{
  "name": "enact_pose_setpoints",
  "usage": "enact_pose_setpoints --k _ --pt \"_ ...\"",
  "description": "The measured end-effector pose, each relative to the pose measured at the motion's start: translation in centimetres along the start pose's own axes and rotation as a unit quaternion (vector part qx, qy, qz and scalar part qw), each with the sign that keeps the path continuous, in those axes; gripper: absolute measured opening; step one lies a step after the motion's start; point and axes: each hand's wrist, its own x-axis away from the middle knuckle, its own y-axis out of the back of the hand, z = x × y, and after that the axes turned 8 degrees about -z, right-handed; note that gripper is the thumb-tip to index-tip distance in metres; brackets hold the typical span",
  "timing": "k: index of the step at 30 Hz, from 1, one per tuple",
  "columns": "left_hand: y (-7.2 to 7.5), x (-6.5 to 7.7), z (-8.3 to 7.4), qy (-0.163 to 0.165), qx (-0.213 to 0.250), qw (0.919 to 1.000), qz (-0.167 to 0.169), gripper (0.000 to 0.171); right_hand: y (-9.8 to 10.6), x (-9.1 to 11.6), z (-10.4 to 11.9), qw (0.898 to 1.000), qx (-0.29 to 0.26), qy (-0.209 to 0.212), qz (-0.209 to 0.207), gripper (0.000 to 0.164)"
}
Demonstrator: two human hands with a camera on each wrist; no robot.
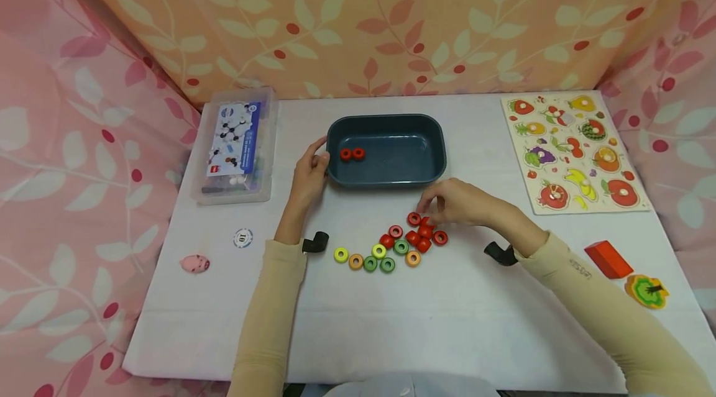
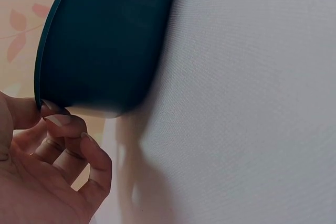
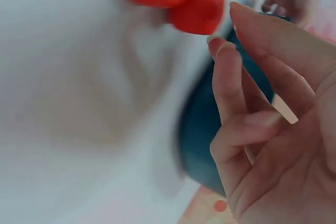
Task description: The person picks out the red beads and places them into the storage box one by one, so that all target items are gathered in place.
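Observation:
My left hand [image 1: 307, 178] pinches the left rim of a dark blue rectangular dish [image 1: 399, 151]; the left wrist view shows thumb and fingertips meeting at the dish's edge [image 2: 38, 72]. Two red ring beads [image 1: 352, 154] lie inside the dish at its left. Over a cluster of red beads [image 1: 425, 232] in front of the dish hovers my right hand [image 1: 461, 203]. In the right wrist view its fingertips are apart beside a red bead [image 3: 197, 17], with nothing visible between them. Green beads [image 1: 387, 265], yellow beads [image 1: 340, 255] and orange beads [image 1: 413, 258] lie nearby.
A clear plastic case [image 1: 235, 145] stands at the back left, and a fruit puzzle board [image 1: 565, 164] at the back right. Leftward lie a pink pig figure [image 1: 194, 263] and a poker chip [image 1: 243, 238]. A red block [image 1: 610, 260] and a pepper-shaped piece [image 1: 646, 291] lie at right.

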Motion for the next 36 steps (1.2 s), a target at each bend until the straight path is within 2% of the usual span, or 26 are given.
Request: enact_pose_setpoints --k 7,13,18,24,27,31,36 --pt "0.0 0.0 0.1 -0.003 0.001 1.0000 -0.001 0.042 -1.1 0.4 -2.0 1.000 -0.021 0.010 0.003 0.028" --pt "0.0 0.0 0.0 0.001 -0.001 1.0000 -0.003 0.042 -1.4 0.3 -2.6 1.000 -0.020 0.015 0.006 0.029" --pt "0.0 -0.1 0.1 -0.001 0.000 1.0000 -0.002 0.042 -0.8 0.2 -2.0 1.000 -0.017 0.023 0.006 0.028" --pt "-0.1 -0.1 0.2 -0.006 0.007 1.0000 -0.003 0.041 0.9 -0.2 0.2 0.999 -0.032 0.039 0.007 0.033" --pt "-0.1 -0.1 0.1 -0.010 0.005 0.9999 -0.002 0.041 1.7 -0.8 1.3 0.998 -0.043 0.051 -0.023 0.032" --pt "-0.1 0.0 0.0 -0.010 0.002 0.9999 -0.002 0.042 2.2 -2.2 1.9 0.993 -0.055 0.059 -0.088 0.031" --pt "-0.1 0.0 0.0 -0.008 0.007 0.9999 -0.004 0.041 1.3 -4.9 1.6 0.983 -0.068 0.057 -0.158 0.030"
